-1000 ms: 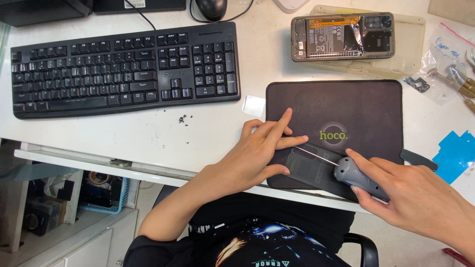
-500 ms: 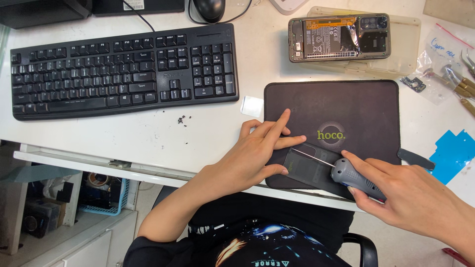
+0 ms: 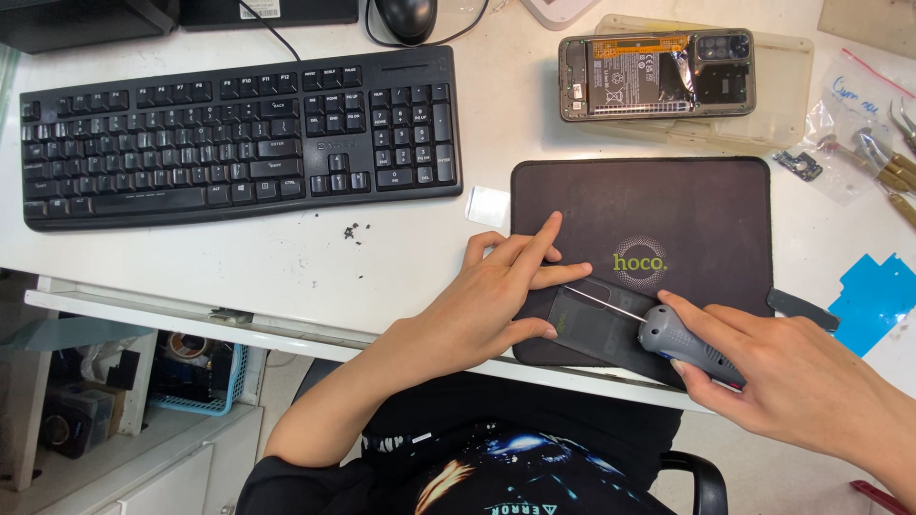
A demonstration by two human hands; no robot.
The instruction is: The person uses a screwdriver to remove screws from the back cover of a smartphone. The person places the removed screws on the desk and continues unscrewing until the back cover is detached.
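On the white worktop (image 3: 401, 253), near its front edge, lies a dark rectangular rubber work mat (image 3: 668, 210) with a small round printed mark. At the mat's front left corner rests a flat dark grey phone back cover (image 3: 596, 329), lying flat and reaching close to the mat's front edge. The left hand (image 3: 496, 286) lies spread over the cover's left end, fingers splayed: the index finger stretches out over the mat, and the thumb presses against the cover's near edge, pinning it down. The right hand (image 3: 778, 381) is closed around a grey-handled precision screwdriver (image 3: 682, 341), gripping the handle between thumb and fingers. The tool's thin metal shaft runs leftward across the cover's top, its tip ending just beside the left hand's fingers.

Behind the mat, well apart from the hands, an opened smartphone (image 3: 656, 74) with its battery and circuit boards exposed sits on a translucent plastic tray (image 3: 787, 95). A black full-size computer keyboard (image 3: 239, 138) occupies the left of the worktop, with a black mouse (image 3: 405, 16) behind it. A small square clear plastic piece (image 3: 488, 206) lies between keyboard and mat. At the right are a clear plastic bag (image 3: 844, 124), metal tweezers (image 3: 897, 172) and a blue sheet of film (image 3: 873, 300). A dark flat strip (image 3: 801, 308) lies just beside the mat's right edge.
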